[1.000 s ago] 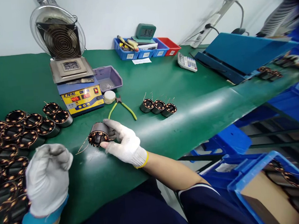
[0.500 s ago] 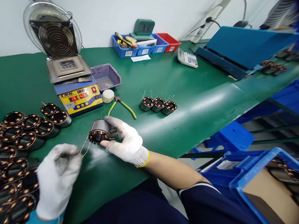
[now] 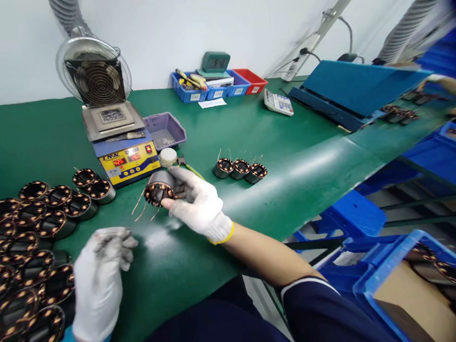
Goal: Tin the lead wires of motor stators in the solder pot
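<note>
My right hand (image 3: 199, 201), in a white glove with a yellow cuff edge, grips a motor stator (image 3: 161, 183) above the green bench. Its winding end faces left and toward me, and several thin copper leads hang out from it. My left hand (image 3: 102, 276), gloved in white with a blue band at the wrist, is in the air to the left of the held stator, apart from its leads. Its fingers are curled together, and I see nothing in them. Close by on its left stand many more stators (image 3: 26, 242). Green-handled pliers (image 3: 191, 168) lie partly hidden behind my right hand.
A solder pot (image 3: 127, 157) with a fume hood stands behind, beside a purple tray (image 3: 166, 128) and a round white tub (image 3: 168, 157). Three stators (image 3: 240, 168) stand mid-bench. Small bins (image 3: 193, 94), a calculator (image 3: 278, 102) and a blue stand (image 3: 355, 91) are farther back. A blue crate (image 3: 361, 286) is low right.
My left hand has drawn away from the stator's leads, which now hang free. The right hand still holds the stator, now covering more of the pliers. The view has shifted slightly.
</note>
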The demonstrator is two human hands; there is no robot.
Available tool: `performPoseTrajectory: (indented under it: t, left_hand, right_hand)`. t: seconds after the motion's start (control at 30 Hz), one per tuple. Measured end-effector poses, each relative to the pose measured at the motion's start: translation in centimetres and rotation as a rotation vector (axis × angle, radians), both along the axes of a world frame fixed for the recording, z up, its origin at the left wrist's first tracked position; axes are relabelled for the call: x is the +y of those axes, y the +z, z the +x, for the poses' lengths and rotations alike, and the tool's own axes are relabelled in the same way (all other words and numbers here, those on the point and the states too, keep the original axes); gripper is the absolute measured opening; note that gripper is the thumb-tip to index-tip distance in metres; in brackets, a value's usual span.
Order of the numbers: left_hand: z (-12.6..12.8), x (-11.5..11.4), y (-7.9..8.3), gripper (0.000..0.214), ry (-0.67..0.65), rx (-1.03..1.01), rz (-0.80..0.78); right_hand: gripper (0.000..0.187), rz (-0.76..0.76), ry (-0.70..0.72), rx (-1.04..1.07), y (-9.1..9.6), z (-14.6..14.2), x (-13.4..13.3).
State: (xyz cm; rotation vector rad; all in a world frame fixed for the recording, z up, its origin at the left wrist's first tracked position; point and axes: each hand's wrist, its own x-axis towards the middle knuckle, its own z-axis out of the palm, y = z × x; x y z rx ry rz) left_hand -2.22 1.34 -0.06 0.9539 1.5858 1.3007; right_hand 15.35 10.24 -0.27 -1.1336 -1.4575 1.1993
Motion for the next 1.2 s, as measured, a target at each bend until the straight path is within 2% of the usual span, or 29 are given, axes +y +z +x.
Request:
performPoseTrajectory:
  t: [0.1,0.2,0.3,0.4,0.57,0.83,1.2]
  left_hand:
    - [0.9,0.2,-0.9,0.043,-0.181,0.245,-0.053]
    - [1.5,0.1,-2.1,0.034,-0.33,0.608,0.098]
    - [1.4,0.0,-3.1,0.03,-0.325,0.879,0.294]
    - [1.1,0.2,-3.6,0.031,-0.289,1.037,0.37]
    - [1.2,0.0,-3.5,0.031,-0.278,1.165,0.407]
    - [1.4,-0.2,-3.0,0.03,-0.282,1.181,0.416]
    - [1.4,-0.4,-2.9,0.029,-0.274,1.169,0.441]
  right_hand:
    - [0.066,0.274,-0.052,-0.293,2.7,-1.0,5.5]
    - [0.063,0.564,-0.07,-0.695,6.1,-3.3,12.3]
    - [0.062,0.685,-0.034,-1.045,8.8,-6.3,17.8]
    - [0.063,0.725,-0.015,-1.222,10.0,-8.9,20.5]
    - [0.063,0.789,0.066,-1.335,9.7,-11.0,21.2]
    - [0.062,0.797,0.155,-1.407,8.6,-11.9,20.5]
    - [0.06,0.825,0.135,-1.4,8.3,-11.9,20.8]
